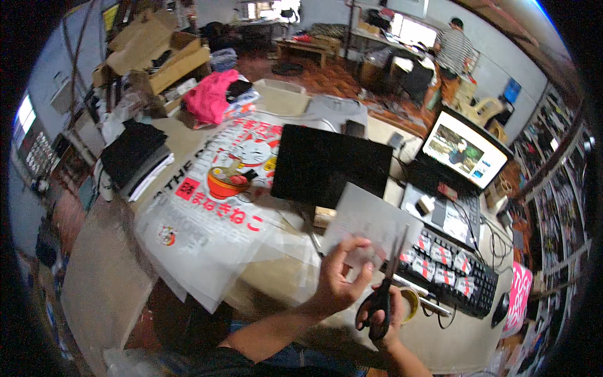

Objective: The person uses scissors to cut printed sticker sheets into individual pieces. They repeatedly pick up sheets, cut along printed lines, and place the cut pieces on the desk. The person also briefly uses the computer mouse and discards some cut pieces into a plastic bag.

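Left hand (342,278) pinched thin, translucent whitish sheet (369,215) between fingers, above the desk (465,345). Right hand (394,309) grasped black-handled, long-bladed scissors (391,270), blades pointing away from body, crossing sheet's right side in view; contact uncertain.

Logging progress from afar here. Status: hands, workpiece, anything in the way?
Left hand holding translucent sheet. Right hand gripping black-handled scissors. Sheet raised, blades by its right side. Tape roll near right hand.
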Available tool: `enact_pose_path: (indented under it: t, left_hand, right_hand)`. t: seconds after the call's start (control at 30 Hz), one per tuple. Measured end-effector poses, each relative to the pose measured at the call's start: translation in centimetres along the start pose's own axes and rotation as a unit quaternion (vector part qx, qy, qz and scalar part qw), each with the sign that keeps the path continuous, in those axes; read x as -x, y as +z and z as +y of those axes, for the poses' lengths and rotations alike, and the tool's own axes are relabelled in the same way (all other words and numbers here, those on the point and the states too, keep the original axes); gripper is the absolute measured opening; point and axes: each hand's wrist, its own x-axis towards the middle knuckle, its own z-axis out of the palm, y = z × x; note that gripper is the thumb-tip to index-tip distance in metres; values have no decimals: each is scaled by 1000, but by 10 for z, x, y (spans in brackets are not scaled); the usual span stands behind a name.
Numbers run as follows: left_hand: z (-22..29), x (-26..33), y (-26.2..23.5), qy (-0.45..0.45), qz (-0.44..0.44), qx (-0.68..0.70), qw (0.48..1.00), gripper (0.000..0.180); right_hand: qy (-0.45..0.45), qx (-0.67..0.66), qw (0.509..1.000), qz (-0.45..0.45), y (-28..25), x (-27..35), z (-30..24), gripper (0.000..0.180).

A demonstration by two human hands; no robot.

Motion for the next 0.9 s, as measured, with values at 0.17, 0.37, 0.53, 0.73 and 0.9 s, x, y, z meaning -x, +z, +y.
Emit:
enact_pose_path:
  t: [0.17, 0.37, 0.53, 0.73, 0.9]
  left_hand:
    - [4, -5, -1, 46, 15, -62, 997, 29]
    - [9, -8, -7, 18, 25, -27, 999, 32]
    - [11, -18, -24, 77, 100, -27, 992, 30]
    - [11, -24, -35, 86, 146, 25, 985, 33]
    - [11, -31, -26, 85, 124, 154, 977, 36]
  right_hand:
    - [-103, 137, 984, 56, -22, -11, 35, 65]
    - [-83, 48, 985, 142, -7, -22, 39, 63]
    - [-77, 71, 992, 72, 34, -32, 15, 63]
    - [-107, 159, 978, 76, 66, -33, 8, 57]
    - [-101, 189, 975, 66, 26, -27, 23, 63]
